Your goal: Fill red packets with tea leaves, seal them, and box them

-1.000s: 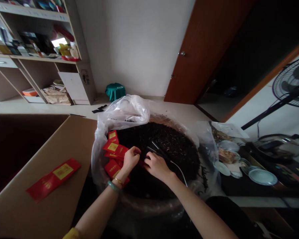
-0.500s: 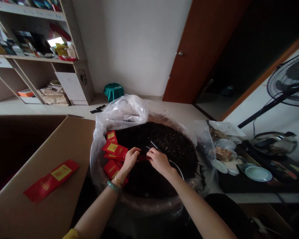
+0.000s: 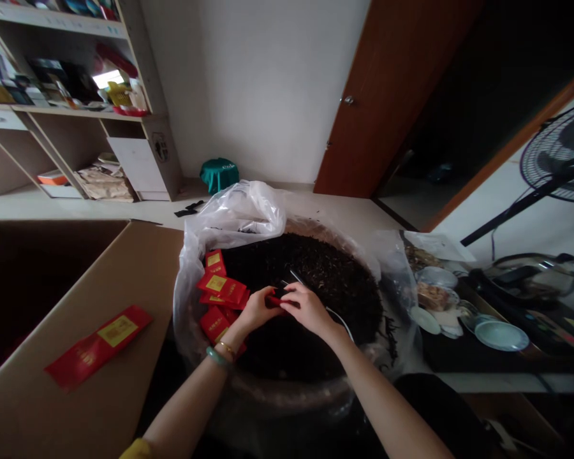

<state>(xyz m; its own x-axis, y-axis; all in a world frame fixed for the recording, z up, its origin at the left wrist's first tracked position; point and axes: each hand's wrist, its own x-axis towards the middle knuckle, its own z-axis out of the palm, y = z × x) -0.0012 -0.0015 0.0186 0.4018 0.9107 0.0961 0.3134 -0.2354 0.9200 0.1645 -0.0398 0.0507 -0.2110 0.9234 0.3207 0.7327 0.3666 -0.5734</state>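
Note:
A big round tub lined with a clear plastic bag (image 3: pixel 229 213) holds a mound of dark loose tea leaves (image 3: pixel 335 280). Over the mound my left hand (image 3: pixel 256 309) and my right hand (image 3: pixel 306 307) meet, fingers pinched together on a small red packet (image 3: pixel 273 299). A thin white-handled tool (image 3: pixel 337 315) lies in the tea just behind my right hand. Several red packets with gold labels (image 3: pixel 220 290) are piled at the tub's left edge beside my left wrist, which wears a green bangle.
An open cardboard box flap (image 3: pixel 76 331) at left carries a strip of red packets (image 3: pixel 95 347). Bowls and plates (image 3: pixel 500 335) and a kettle (image 3: pixel 530 274) crowd the right. A shelf unit (image 3: pixel 71 115), brown door (image 3: pixel 392 95) and standing fan (image 3: pixel 559 159) lie beyond.
My hands have drawn together over the tea. The right hand slid left to meet the left one, and the red packet now shows between their fingertips.

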